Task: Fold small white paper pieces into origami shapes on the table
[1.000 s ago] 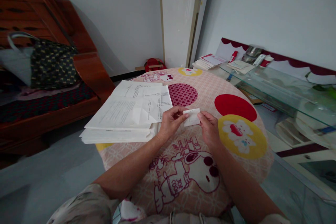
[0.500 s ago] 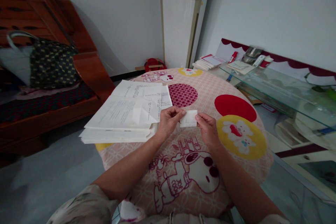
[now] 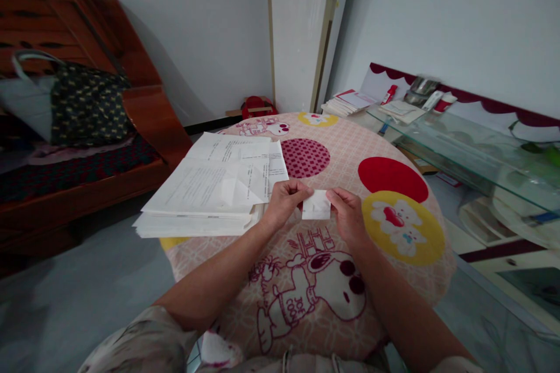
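Between my two hands is a small folded piece of white paper (image 3: 317, 208), roughly square, held over the table. My left hand (image 3: 285, 203) pinches its upper left edge between thumb and fingers. On the other side, my right hand (image 3: 347, 213) grips the upper right edge, thumb on top. Just left of my left hand lies a thick stack of printed paper sheets (image 3: 196, 186). A folded white paper piece (image 3: 240, 191) rests on top of that stack.
The round table wears a pink patterned tablecloth (image 3: 306, 309). To the right stands a glass-topped cabinet (image 3: 481, 163) with papers, a red tube and a cup on it. A wooden sofa (image 3: 151, 122) with a dark patterned bag (image 3: 90, 105) is at the left. A tall white air conditioner (image 3: 297, 41) stands behind.
The folded paper has come slightly lower and tilted, so more of its face shows below my fingers. My hands have shifted only a little; both still grip it.
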### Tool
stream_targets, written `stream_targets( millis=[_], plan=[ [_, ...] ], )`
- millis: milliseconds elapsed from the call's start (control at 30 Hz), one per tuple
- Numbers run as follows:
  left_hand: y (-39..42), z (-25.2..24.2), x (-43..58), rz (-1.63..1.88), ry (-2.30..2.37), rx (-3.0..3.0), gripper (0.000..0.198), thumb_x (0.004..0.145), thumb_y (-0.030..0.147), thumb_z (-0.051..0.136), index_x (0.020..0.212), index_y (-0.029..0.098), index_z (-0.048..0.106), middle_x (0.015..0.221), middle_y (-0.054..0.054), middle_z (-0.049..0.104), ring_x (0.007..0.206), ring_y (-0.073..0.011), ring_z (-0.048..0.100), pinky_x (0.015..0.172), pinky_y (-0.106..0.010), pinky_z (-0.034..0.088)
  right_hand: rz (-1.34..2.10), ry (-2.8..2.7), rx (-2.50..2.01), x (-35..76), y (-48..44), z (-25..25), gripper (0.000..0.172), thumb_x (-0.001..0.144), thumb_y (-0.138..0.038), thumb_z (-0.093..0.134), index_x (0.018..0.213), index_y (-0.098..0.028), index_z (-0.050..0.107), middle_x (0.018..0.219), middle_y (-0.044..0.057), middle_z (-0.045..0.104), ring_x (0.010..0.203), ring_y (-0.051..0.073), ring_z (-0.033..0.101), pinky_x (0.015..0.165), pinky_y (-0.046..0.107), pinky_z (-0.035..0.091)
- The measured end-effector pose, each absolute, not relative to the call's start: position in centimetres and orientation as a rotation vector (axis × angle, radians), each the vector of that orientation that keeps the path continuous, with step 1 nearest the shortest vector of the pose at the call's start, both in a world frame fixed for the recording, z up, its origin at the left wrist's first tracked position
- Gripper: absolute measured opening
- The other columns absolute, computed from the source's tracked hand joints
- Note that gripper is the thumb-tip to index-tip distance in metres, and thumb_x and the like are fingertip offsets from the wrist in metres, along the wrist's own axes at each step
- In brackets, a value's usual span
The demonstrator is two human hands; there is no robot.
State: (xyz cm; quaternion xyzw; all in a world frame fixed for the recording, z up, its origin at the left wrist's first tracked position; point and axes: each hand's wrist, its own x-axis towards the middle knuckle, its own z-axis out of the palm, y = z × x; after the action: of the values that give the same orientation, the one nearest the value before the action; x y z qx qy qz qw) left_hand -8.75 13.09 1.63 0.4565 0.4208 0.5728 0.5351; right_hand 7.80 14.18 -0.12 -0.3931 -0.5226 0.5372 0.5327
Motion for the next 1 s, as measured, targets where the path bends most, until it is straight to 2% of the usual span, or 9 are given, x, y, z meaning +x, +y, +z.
stream_targets(
  millis=[433, 567, 733, 833, 933, 1000],
  plan=[
    [13.4, 1.6, -9.0, 1.242, 1.03, 1.102, 0.039, 0.074, 0.042, 0.073, 0.053, 0.016, 0.053, 0.043, 0.003, 0.052, 0.035, -0.0062, 0.045, 0.038, -0.019, 0.034, 1.545, -1.116, -0.918, 7.8, 14.3, -0.2, 0.026, 0.075, -0.041, 0.072, 0.065, -0.02, 0.063, 0.059, -0.002, 0.059, 0.053, 0.014, 0.051, 0.054, 0.028, 0.042],
    [13.4, 1.5, -9.2, 1.222, 1.037, 1.107, 0.039, 0.075, 0.04, 0.071, 0.051, 0.016, 0.052, 0.04, 0.004, 0.05, 0.032, -0.0053, 0.039, 0.035, -0.019, 0.028, 1.642, -1.107, -0.945, 7.7, 14.2, 0.3, 0.028, 0.072, -0.044, 0.075, 0.065, -0.019, 0.064, 0.06, 0.0, 0.063, 0.053, 0.014, 0.054, 0.054, 0.029, 0.044],
    [13.4, 1.3, -9.1, 1.144, 1.075, 1.192, 0.041, 0.072, 0.041, 0.075, 0.05, 0.016, 0.051, 0.038, 0.006, 0.044, 0.031, -0.0037, 0.035, 0.034, -0.018, 0.02, 1.658, -1.316, -0.967, 7.8, 14.0, 0.6, 0.02, 0.068, -0.035, 0.079, 0.069, -0.017, 0.071, 0.06, 0.0, 0.064, 0.051, 0.012, 0.052, 0.051, 0.026, 0.04],
    [13.2, 1.6, -8.9, 1.17, 1.012, 1.157, 0.043, 0.071, 0.047, 0.077, 0.054, 0.015, 0.054, 0.042, 0.005, 0.048, 0.035, -0.0043, 0.039, 0.037, -0.017, 0.028, 1.627, -1.289, -0.95, 8.0, 14.4, 0.2, 0.018, 0.069, -0.034, 0.079, 0.066, -0.017, 0.071, 0.059, 0.0, 0.063, 0.051, 0.012, 0.051, 0.051, 0.027, 0.04],
    [12.9, 2.1, -8.7, 1.224, 0.902, 1.132, 0.048, 0.076, 0.059, 0.071, 0.065, 0.013, 0.062, 0.058, -0.001, 0.062, 0.049, -0.0089, 0.055, 0.047, -0.02, 0.044, 1.577, -1.129, -0.882, 8.3, 15.0, -0.1, 0.017, 0.069, -0.035, 0.078, 0.066, -0.019, 0.07, 0.06, -0.001, 0.063, 0.052, 0.013, 0.051, 0.053, 0.028, 0.041],
    [12.6, 2.3, -8.6, 1.215, 0.866, 1.169, 0.045, 0.074, 0.057, 0.074, 0.075, 0.013, 0.066, 0.068, -0.003, 0.067, 0.058, -0.0115, 0.061, 0.055, -0.023, 0.051, 1.525, -1.044, -0.841, 8.4, 15.3, -0.1, 0.017, 0.069, -0.035, 0.079, 0.066, -0.021, 0.069, 0.062, -0.002, 0.063, 0.054, 0.012, 0.051, 0.054, 0.028, 0.041]
  ],
)
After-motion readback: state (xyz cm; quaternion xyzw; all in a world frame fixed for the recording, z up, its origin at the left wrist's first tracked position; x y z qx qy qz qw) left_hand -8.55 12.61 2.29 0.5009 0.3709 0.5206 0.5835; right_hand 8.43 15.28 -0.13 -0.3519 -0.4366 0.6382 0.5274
